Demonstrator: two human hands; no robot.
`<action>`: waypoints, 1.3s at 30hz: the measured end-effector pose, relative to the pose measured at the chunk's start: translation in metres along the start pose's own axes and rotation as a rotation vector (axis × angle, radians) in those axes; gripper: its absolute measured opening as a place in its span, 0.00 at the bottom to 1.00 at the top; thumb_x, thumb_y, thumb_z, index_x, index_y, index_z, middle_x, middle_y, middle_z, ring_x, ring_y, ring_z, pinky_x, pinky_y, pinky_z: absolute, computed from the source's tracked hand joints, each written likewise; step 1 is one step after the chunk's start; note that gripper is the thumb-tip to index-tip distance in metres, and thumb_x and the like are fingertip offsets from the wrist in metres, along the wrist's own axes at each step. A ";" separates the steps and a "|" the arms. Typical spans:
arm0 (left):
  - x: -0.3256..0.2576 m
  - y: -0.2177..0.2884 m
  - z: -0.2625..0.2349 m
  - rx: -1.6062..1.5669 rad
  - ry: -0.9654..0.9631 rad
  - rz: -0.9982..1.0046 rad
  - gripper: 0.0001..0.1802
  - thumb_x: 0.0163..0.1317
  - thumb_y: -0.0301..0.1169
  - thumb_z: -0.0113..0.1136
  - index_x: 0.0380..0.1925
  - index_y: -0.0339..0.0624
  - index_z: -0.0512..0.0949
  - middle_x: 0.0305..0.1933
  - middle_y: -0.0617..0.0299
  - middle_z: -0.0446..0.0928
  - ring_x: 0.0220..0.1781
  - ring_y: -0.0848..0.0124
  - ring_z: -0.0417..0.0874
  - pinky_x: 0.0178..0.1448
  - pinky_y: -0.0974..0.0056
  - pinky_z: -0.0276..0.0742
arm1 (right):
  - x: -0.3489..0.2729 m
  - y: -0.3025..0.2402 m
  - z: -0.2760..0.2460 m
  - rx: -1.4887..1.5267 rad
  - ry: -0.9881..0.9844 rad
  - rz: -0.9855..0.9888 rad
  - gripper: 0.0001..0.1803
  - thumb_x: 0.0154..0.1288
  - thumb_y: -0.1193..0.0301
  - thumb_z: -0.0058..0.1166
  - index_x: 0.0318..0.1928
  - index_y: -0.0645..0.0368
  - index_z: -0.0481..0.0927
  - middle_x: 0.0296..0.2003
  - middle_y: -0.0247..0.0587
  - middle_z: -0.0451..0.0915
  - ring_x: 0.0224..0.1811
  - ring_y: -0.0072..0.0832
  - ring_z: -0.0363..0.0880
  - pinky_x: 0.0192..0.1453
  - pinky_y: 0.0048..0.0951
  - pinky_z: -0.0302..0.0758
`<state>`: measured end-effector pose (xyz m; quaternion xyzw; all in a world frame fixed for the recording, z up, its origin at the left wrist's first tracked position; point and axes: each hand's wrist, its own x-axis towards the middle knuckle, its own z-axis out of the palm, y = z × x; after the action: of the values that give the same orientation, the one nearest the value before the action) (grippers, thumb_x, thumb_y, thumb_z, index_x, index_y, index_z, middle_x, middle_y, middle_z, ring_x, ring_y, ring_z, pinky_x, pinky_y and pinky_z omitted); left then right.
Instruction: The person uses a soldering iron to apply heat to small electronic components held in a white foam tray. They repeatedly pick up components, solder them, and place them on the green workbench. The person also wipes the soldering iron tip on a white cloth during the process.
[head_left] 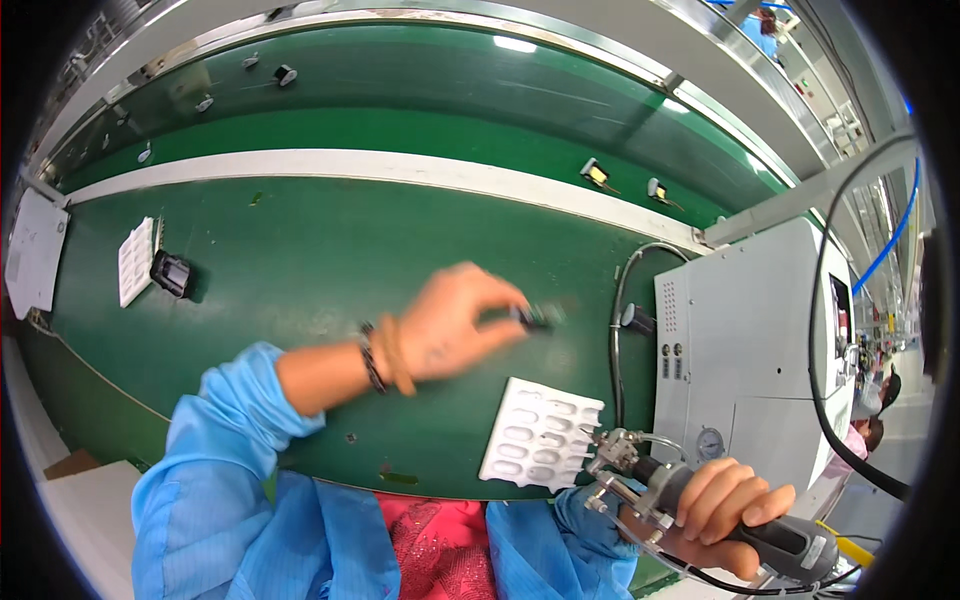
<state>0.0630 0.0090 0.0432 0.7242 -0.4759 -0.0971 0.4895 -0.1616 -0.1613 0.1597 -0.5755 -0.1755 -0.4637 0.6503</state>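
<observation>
1. Clock directions are from the left hand (455, 320) unless noted.
2. Left hand: over the mid tabletop (330, 240). Grip narrow, thumb and fingertips pinching a small dark part (537, 318).
3. Part: at 3 o'clock, right at the fingertips. Motion-blurred, details unreadable.
4. Right hand (728, 512): 4 o'clock. Grip wrapped round the handle of the tool (790, 545): grey-black body, metal fittings, thin hoses.
5. Tool lies along a 4-to-10 o'clock line, metal head at the 10 end, by the right edge of the near tray (520, 425). Can't tell if head and tray touch.
6. Near tray: 5 o'clock, white, rows of oval pockets, on the tabletop close to the person.
7. Far tray (137, 262): 9 o'clock, white, also pocketed. Black holder (172, 274) just beside its right edge.
8. Machine (745, 330): 3 o'clock, light grey box. Round gauge (710, 443) on it, at about 12 o'clock of the right hand.
9. Black cylinder (637, 319) and curved hose (616, 340): 3 o'clock, between part and machine.
10. White rail (400, 165): 12 o'clock. Beyond it, two yellow-and-dark pieces (596, 174) between 1 and 2 o'clock; more small pieces (286, 75) around 11.
</observation>
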 end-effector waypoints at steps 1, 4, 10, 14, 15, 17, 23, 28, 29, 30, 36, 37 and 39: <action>0.015 -0.008 -0.018 0.094 0.010 -0.049 0.15 0.54 0.33 0.73 0.40 0.38 0.84 0.39 0.52 0.84 0.42 0.56 0.84 0.50 0.57 0.79 | 0.002 0.002 -0.001 0.016 -0.023 0.009 0.24 0.66 0.56 0.64 0.39 0.60 0.64 0.17 0.29 0.70 0.13 0.17 0.70 0.15 0.17 0.71; 0.071 -0.064 -0.052 0.313 0.199 -0.151 0.21 0.59 0.33 0.69 0.51 0.36 0.79 0.44 0.50 0.83 0.49 0.54 0.82 0.56 0.57 0.76 | 0.003 -0.003 -0.003 -0.041 -0.055 0.074 0.24 0.66 0.55 0.63 0.39 0.60 0.64 0.17 0.29 0.71 0.13 0.18 0.71 0.14 0.18 0.71; 0.167 -0.101 -0.026 0.497 0.162 0.218 0.19 0.61 0.27 0.60 0.54 0.39 0.76 0.59 0.51 0.78 0.62 0.51 0.76 0.67 0.53 0.72 | 0.005 0.001 -0.009 0.005 -0.123 0.113 0.25 0.64 0.55 0.65 0.40 0.61 0.66 0.18 0.32 0.72 0.14 0.22 0.72 0.16 0.23 0.72; 0.219 -0.119 0.030 0.398 -0.249 0.161 0.22 0.59 0.23 0.57 0.55 0.39 0.74 0.61 0.50 0.75 0.63 0.50 0.75 0.67 0.52 0.72 | 0.014 0.003 -0.013 0.022 -0.198 0.094 0.27 0.64 0.54 0.65 0.42 0.64 0.68 0.19 0.32 0.71 0.15 0.24 0.70 0.18 0.26 0.71; 0.225 -0.123 0.035 0.401 -0.249 0.166 0.21 0.59 0.23 0.58 0.54 0.39 0.75 0.60 0.51 0.76 0.62 0.50 0.76 0.66 0.52 0.72 | 0.016 0.003 -0.015 0.027 -0.206 0.095 0.27 0.64 0.54 0.65 0.42 0.63 0.68 0.19 0.32 0.71 0.15 0.24 0.70 0.19 0.26 0.71; 0.238 -0.127 0.047 0.403 -0.253 0.179 0.19 0.59 0.24 0.59 0.52 0.41 0.76 0.57 0.53 0.78 0.60 0.51 0.77 0.64 0.52 0.74 | 0.020 0.001 -0.015 0.027 -0.206 0.103 0.27 0.63 0.53 0.66 0.42 0.63 0.68 0.19 0.32 0.71 0.16 0.24 0.71 0.19 0.25 0.71; 0.249 -0.130 0.050 0.596 -0.060 0.250 0.13 0.62 0.32 0.62 0.47 0.46 0.80 0.45 0.55 0.81 0.48 0.54 0.80 0.54 0.53 0.76 | 0.021 0.001 -0.013 -0.001 -0.159 0.115 0.26 0.62 0.55 0.67 0.40 0.63 0.69 0.19 0.32 0.72 0.17 0.24 0.72 0.19 0.25 0.70; 0.196 -0.066 0.034 0.310 0.036 0.166 0.12 0.64 0.33 0.62 0.45 0.42 0.79 0.38 0.52 0.82 0.45 0.54 0.81 0.50 0.54 0.76 | 0.015 -0.006 -0.012 -0.017 -0.055 0.145 0.24 0.64 0.57 0.67 0.37 0.60 0.65 0.17 0.32 0.73 0.13 0.22 0.72 0.15 0.23 0.72; 0.181 -0.051 0.037 0.204 0.016 0.183 0.11 0.63 0.32 0.63 0.44 0.42 0.80 0.38 0.52 0.82 0.45 0.54 0.81 0.50 0.54 0.76 | 0.010 -0.003 -0.015 0.003 -0.036 0.114 0.24 0.64 0.59 0.67 0.37 0.61 0.66 0.17 0.32 0.72 0.13 0.23 0.72 0.15 0.25 0.71; 0.161 -0.037 0.035 0.114 0.002 0.191 0.11 0.63 0.32 0.63 0.44 0.41 0.80 0.39 0.51 0.82 0.45 0.53 0.81 0.51 0.54 0.76 | 0.007 0.003 -0.018 0.029 -0.038 0.055 0.24 0.65 0.58 0.66 0.37 0.61 0.65 0.17 0.33 0.72 0.13 0.23 0.71 0.15 0.25 0.71; 0.048 0.015 0.026 -0.104 -0.056 0.124 0.12 0.57 0.23 0.68 0.42 0.36 0.83 0.40 0.51 0.83 0.44 0.56 0.84 0.51 0.58 0.78 | 0.004 0.002 -0.020 0.099 -0.048 0.060 0.24 0.61 0.64 0.69 0.41 0.66 0.69 0.19 0.38 0.75 0.16 0.27 0.73 0.20 0.29 0.74; 0.033 0.017 0.026 -0.120 -0.055 0.114 0.12 0.56 0.22 0.68 0.42 0.36 0.83 0.40 0.51 0.83 0.44 0.56 0.84 0.50 0.58 0.78 | 0.002 0.005 -0.022 0.122 -0.053 0.058 0.24 0.61 0.64 0.70 0.42 0.66 0.69 0.20 0.38 0.75 0.17 0.27 0.74 0.22 0.29 0.75; 0.008 0.025 0.031 -0.158 -0.058 0.066 0.13 0.55 0.23 0.69 0.42 0.36 0.83 0.40 0.51 0.83 0.44 0.57 0.84 0.50 0.59 0.78 | 0.002 0.005 -0.019 0.132 -0.054 0.082 0.24 0.61 0.64 0.70 0.42 0.66 0.69 0.20 0.38 0.75 0.18 0.27 0.74 0.23 0.29 0.75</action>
<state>0.0337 -0.0178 0.0503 0.6641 -0.5045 -0.1390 0.5340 -0.1624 -0.1801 0.1530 -0.5503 -0.1996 -0.4086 0.7002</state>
